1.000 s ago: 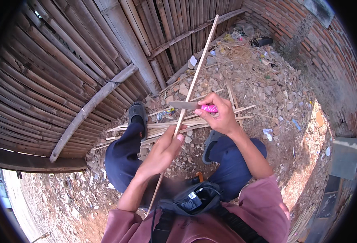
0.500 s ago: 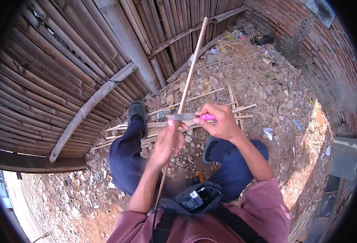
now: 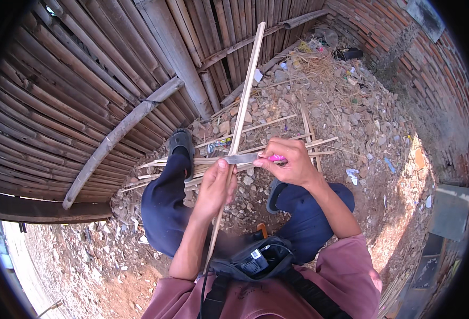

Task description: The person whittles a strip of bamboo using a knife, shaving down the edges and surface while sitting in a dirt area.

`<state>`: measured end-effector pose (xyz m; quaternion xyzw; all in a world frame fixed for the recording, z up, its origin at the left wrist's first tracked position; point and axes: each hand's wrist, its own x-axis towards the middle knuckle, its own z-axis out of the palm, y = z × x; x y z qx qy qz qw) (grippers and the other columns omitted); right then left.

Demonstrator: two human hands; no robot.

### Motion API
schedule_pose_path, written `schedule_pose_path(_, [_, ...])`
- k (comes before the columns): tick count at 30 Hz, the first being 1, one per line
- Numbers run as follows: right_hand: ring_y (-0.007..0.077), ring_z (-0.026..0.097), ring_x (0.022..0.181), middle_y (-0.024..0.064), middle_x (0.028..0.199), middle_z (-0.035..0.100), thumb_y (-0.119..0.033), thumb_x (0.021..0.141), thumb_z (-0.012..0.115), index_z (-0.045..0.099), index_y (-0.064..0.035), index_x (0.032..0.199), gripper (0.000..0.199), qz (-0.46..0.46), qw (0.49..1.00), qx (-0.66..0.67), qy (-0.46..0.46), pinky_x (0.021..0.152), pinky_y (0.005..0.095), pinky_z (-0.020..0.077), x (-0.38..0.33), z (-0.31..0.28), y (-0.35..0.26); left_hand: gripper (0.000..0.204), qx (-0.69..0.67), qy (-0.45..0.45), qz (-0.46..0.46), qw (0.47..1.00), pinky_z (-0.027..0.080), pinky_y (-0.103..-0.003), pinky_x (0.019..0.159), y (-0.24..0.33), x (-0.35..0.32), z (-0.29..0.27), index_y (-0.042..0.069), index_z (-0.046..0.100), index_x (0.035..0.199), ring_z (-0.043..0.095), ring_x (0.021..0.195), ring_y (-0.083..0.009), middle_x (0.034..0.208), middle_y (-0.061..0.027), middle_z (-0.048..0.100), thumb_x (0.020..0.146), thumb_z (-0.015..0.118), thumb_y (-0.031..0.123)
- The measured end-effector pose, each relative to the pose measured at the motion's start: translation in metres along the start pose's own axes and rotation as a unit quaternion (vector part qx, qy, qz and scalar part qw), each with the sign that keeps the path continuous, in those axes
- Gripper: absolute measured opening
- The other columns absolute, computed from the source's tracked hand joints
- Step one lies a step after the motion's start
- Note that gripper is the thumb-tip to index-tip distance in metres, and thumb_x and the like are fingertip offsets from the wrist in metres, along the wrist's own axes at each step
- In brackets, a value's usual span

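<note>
My left hand (image 3: pixel 216 186) grips a long thin bamboo strip (image 3: pixel 247 80) that runs from my lap up and away toward the bamboo wall. My right hand (image 3: pixel 290 162) holds a knife with a pink handle (image 3: pixel 276 158). Its metal blade (image 3: pixel 239 159) lies flat across the strip, just above my left thumb. I sit with both legs in dark blue trousers (image 3: pixel 162 204) and dark sandals (image 3: pixel 181 141) on stony ground. Several more cut bamboo strips (image 3: pixel 277 146) lie on the ground under my hands.
A bamboo wall (image 3: pixel 85 80) with a slanting pole (image 3: pixel 117 135) fills the left and top. A brick wall (image 3: pixel 431 58) curves along the right. Stones, straw and litter cover the ground (image 3: pixel 351 106). A black pouch (image 3: pixel 255 260) hangs on my chest.
The bamboo strip has tilted more upright, its far end swinging left. Both hands have shifted slightly, with the blade still across the strip.
</note>
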<state>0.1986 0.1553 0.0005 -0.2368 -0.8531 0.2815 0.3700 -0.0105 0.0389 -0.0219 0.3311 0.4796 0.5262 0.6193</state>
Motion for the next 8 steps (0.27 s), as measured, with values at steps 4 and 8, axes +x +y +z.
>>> schedule_pose_path(4, [0.0246, 0.069, 0.065, 0.0098, 0.075, 0.069, -0.011, 0.085, 0.087, 0.069, -0.0015, 0.08, 0.02, -0.001, 1.0, 0.028, -0.001, 0.059, 0.035, 0.0502, -0.0001, 0.0029, -0.0013, 0.048, 0.01, 0.004, 0.015, 1.0, 0.032, -0.023, 0.039, 0.001, -0.0015, 0.0008, 0.008, 0.052, 0.103, 0.035, 0.041, -0.0068, 0.058, 0.002, 0.044, 0.115, 0.036, 0.052])
schedule_pose_path(8, [0.0253, 0.074, 0.071, 0.0085, 0.08, 0.073, -0.02, 0.088, 0.086, 0.073, -0.003, 0.082, 0.022, 0.023, 0.999, 0.034, -0.007, 0.061, 0.035, 0.0553, -0.0018, 0.006, -0.0026, 0.048, 0.009, 0.001, 0.014, 1.0, 0.033, -0.023, 0.04, -0.0003, -0.0013, -0.0032, 0.008, 0.052, 0.103, 0.036, 0.041, -0.0068, 0.057, 0.002, 0.043, 0.115, 0.036, 0.052])
